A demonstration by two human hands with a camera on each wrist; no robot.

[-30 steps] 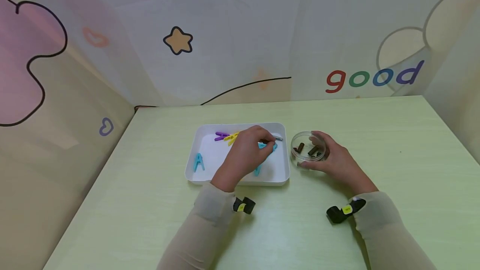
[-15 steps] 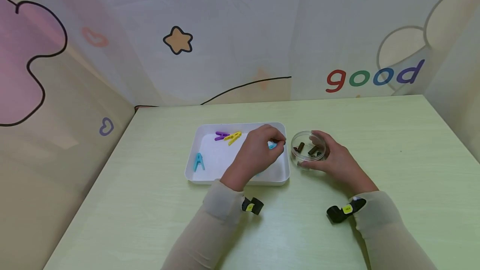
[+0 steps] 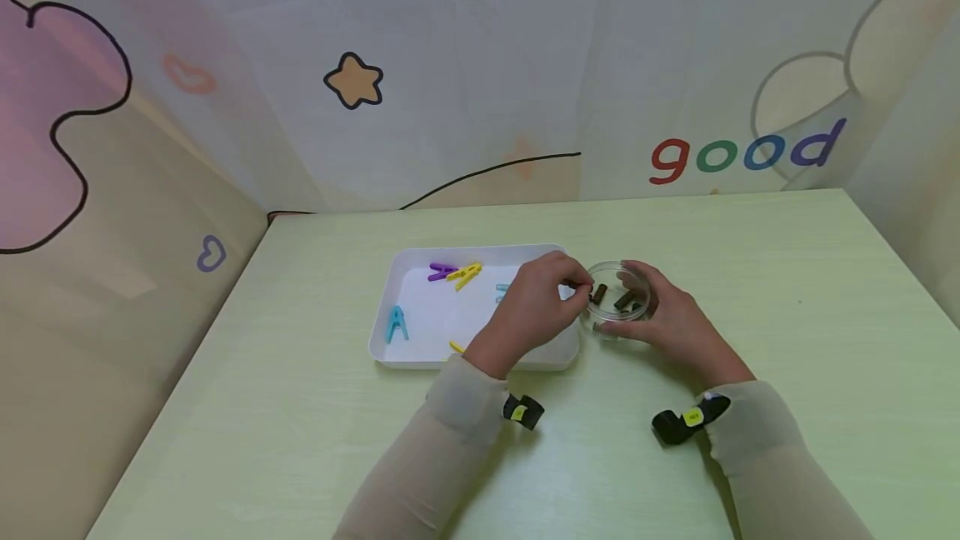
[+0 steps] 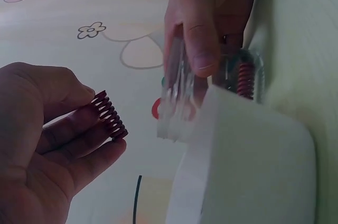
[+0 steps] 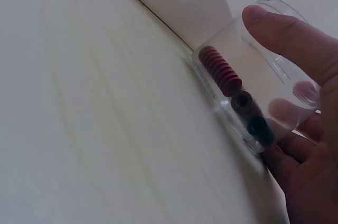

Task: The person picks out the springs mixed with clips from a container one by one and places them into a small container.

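Between thumb and fingers, my left hand (image 3: 534, 307) pinches a dark red coil spring (image 4: 110, 115). It is at the right side of the white tray (image 3: 430, 319), close to the left rim of a clear round container (image 5: 259, 57). My right hand (image 3: 678, 327) grips that container from the right, thumb and fingers round its wall. Inside lie several springs: a red spring (image 5: 219, 71), a brownish one (image 5: 246, 104) and a dark teal one (image 5: 261, 130). The left hand and forearm hide part of the tray.
In the tray lie a purple clothespin (image 3: 441, 272), a yellow clothespin (image 3: 466, 275) and a blue clothespin (image 3: 397, 323); others are partly covered by the left hand. The pale table (image 3: 247, 407) meets a printed cloth backdrop (image 3: 480, 82) behind.
My left hand has moved rightward from over the tray to the container's left rim, carrying the spring. The right hand and the container have stayed in place.
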